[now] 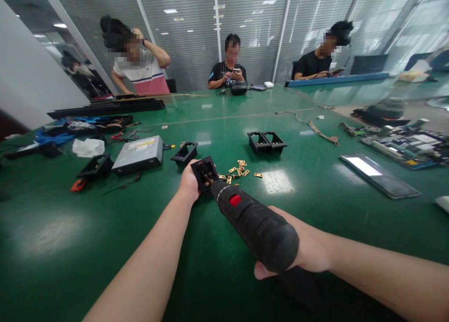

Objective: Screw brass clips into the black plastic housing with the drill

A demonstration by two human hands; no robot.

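Observation:
My left hand (pixel 190 184) grips a black plastic socket frame (pixel 204 168) by its left side, tilted so its inside faces me. Brass-coloured pieces show inside it. My right hand (pixel 298 242) is wrapped round a black cordless drill (pixel 256 221) with a red switch on top. Its front end points into the frame; the bit's tip is too small to make out clearly. Just beyond lies a loose pile of small brass plates (pixel 240 169). Another black frame (pixel 185 153) rests behind my left hand, and a double black frame (pixel 267 142) stands farther right.
Left of my hands sit a silver disc drive (pixel 138 155), a crumpled tissue (pixel 88 147) and a black frame (pixel 95 166) near an orange item (pixel 78 185). A glass panel (pixel 379 175) and circuit boards (pixel 414 144) lie at right. Several people are across the green table (pixel 122 228).

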